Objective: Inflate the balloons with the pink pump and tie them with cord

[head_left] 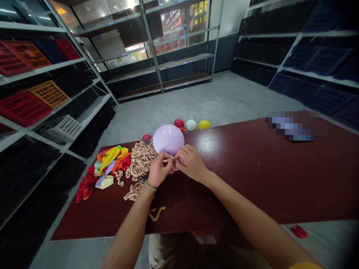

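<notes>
An inflated light purple balloon (168, 139) stands over the far table edge, its neck end towards me. My left hand (160, 171), with a green band at the wrist, pinches a thin tan strip (168, 160) close to the balloon's neck. Fingers of my right hand (193, 162) are closed at the neck, and a bit of purple shows beneath them. The knot area is mostly hidden by the fingers. Beside my left hand lies a heap of curly tan strips (141, 158), with a dark tool (143, 178) partly hidden behind the hand.
Limp coloured balloons (109, 162) are piled at the left of the dark red table (252, 175). Beyond its far edge are a yellow balloon (204, 124), a pale balloon (191, 124) and red ones (178, 123). A blurred-out object (291, 127) lies far right. Shelves with crates (25, 106) surround the room.
</notes>
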